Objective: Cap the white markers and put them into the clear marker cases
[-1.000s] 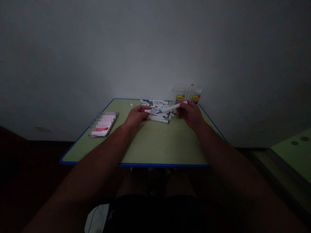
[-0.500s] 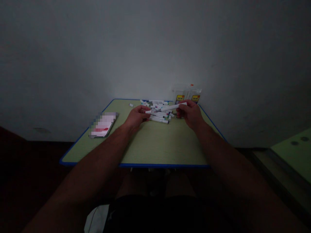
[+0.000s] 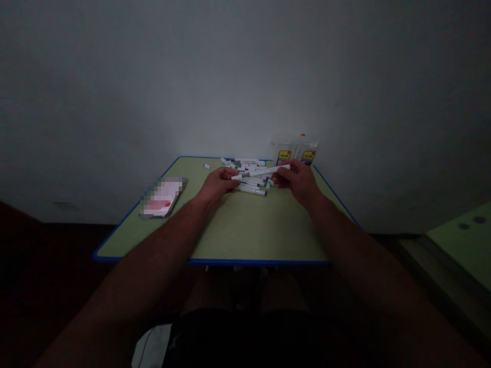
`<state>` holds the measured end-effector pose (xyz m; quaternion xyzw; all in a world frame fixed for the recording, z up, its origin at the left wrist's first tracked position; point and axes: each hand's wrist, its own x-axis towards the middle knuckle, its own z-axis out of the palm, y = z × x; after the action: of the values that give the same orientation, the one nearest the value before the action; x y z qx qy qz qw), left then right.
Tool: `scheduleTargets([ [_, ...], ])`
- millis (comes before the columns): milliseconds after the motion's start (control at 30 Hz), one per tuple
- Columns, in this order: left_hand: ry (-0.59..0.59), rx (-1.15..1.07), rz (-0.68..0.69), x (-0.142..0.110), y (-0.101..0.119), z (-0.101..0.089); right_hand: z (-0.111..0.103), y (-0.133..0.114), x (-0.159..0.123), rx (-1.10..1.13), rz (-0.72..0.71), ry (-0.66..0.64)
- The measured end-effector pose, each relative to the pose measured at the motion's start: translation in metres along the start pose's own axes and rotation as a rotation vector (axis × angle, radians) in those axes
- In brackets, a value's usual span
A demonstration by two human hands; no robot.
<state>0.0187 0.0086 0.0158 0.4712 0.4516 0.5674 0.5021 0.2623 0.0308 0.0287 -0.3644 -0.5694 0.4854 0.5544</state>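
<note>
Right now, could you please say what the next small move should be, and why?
Probably press the white cap in the left hand straight onto the marker in the right hand: the marker's grey end is at the cap's mouth, roughly in line, with some grey uncovered.

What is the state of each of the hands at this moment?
Left hand: closed, holding a white cap.
Right hand: closed, holding a white marker.
</note>
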Motion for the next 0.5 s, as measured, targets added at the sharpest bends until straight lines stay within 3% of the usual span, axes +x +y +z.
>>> scheduleTargets([
  [500, -0.047, 0.013, 0.009, -0.002, 0.0006, 0.0021, 0.0008, 0.0026, 0.0005, 0.013, 0.002, -0.045],
])
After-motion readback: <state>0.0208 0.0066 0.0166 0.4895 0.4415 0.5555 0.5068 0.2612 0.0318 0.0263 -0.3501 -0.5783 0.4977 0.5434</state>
